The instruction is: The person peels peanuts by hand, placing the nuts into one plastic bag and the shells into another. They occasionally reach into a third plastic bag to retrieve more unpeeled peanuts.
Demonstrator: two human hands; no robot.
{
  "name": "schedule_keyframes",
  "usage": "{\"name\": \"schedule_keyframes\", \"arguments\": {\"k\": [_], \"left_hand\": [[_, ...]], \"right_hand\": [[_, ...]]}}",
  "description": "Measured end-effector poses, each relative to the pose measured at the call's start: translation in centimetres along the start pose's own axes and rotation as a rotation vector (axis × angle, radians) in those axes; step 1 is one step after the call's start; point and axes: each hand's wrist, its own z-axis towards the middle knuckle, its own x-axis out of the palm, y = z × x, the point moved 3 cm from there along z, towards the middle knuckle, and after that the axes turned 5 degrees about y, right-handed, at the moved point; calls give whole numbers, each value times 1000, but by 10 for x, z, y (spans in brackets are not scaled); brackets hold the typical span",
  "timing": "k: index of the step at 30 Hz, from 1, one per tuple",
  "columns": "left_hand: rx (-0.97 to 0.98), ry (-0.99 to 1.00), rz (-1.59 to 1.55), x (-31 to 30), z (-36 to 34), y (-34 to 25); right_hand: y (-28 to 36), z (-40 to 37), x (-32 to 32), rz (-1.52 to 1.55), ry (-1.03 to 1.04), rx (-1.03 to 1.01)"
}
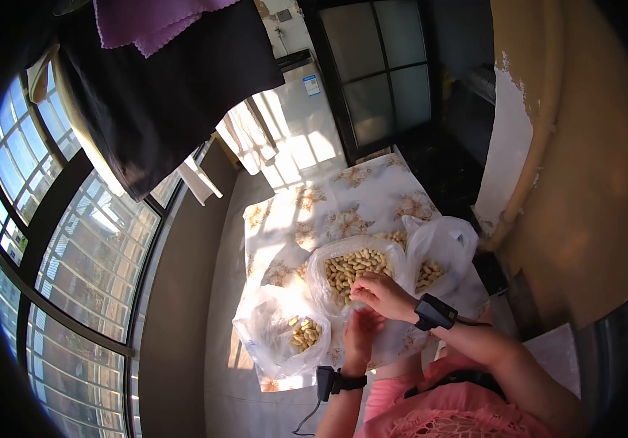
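Observation:
My right hand (382, 293) is over the near edge of the middle plastic bag (320, 271), its fingers curled in close to the thumb. Just below it, my left hand (363, 330) is raised with its fingers bent inward. Whatever is between the fingers of either hand is too small to make out. Unshelled peanuts (357, 264) fill the opened middle bag, right beyond my hands. To the left, a second clear plastic bag (266, 328) holds a smaller heap of peanuts (304, 333). A third bag (441, 237) on the right has more peanuts (428, 275) in it.
A flowered cloth covers the table (328, 197). Dark clothing (175, 80) and a purple cloth (153, 22) hang at upper left, before barred windows (87, 248). A fridge (303, 124) and a dark-framed glass door (376, 73) are behind. A wall (584, 182) rises at right.

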Motion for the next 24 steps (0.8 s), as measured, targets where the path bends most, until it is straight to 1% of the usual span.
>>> {"name": "schedule_keyframes", "arguments": {"k": [1,3,5,6,7,9,10,11,13,14,16,17,19,20,21,23,24], "left_hand": [[-57,-20,-233,-1,0,5],[-74,-27,-269,-2,-1,7],[-98,91,-501,8,-7,-1],[-158,391,-776,8,-9,-4],[-162,388,-777,7,-11,1],[-229,389,-788,14,-17,7],[-233,468,-928,14,-17,11],[-234,464,-931,16,-19,13],[-230,341,-944,20,-23,16],[-225,334,-951,23,-24,15],[-195,202,-816,24,-24,15],[-190,191,-824,23,-24,16],[-176,217,-803,22,-23,17],[-214,138,-808,21,-22,17],[-211,130,-814,19,-23,18],[-210,254,-928,16,-21,20],[-185,333,-1027,15,-19,19]], "right_hand": [[11,-4,1,12,34,-32],[28,-15,4,35,117,-24],[34,-29,11,48,194,-12],[31,-36,20,12,214,-8],[29,-44,24,13,213,-3],[27,-54,29,-207,235,11],[26,-55,29,-254,246,-3],[27,-58,29,-252,250,0],[32,-60,25,-328,298,19],[33,-61,24,-325,308,19],[37,-63,21,-348,310,-44],[38,-63,20,-343,324,-45],[44,-62,16,-331,256,-162],[46,-60,12,-310,254,-192],[46,-59,10,-305,264,-193],[48,-57,4,-183,230,-173],[50,-57,0,-146,209,-108]]}}
